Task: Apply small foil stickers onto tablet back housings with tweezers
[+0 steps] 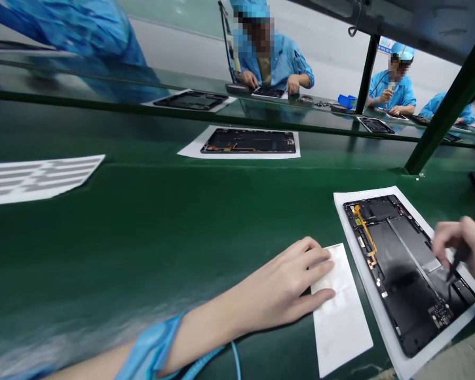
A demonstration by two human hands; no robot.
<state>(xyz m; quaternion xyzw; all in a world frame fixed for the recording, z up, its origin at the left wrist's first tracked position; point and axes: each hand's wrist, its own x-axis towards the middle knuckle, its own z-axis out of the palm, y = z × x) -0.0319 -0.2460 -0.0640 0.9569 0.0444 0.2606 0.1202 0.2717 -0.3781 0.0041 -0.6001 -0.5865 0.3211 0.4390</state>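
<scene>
My left hand (288, 285) lies palm down with its fingers stretched out on a white slip of paper (342, 322). Just right of it, an opened black tablet (399, 253) rests tilted on a larger white sheet (380, 322). Orange flex cable (364, 232) runs along the tablet's left side, and a small circuit board (440, 314) sits near its lower end. My right hand (465, 248), blurred, is closed around a slim dark pointed tool (455, 264) like tweezers. The tool's tip points down over the tablet's lower right part; whether it touches is unclear.
Another opened tablet (249, 141) lies on paper by the green bench's (182, 221) back ledge. A striped sheet (39, 177) is at left. A green post (447, 95) rises at right. Beyond the glass shelf, several people in blue (277, 58) work. A blue wrist cord (209, 364) trails below.
</scene>
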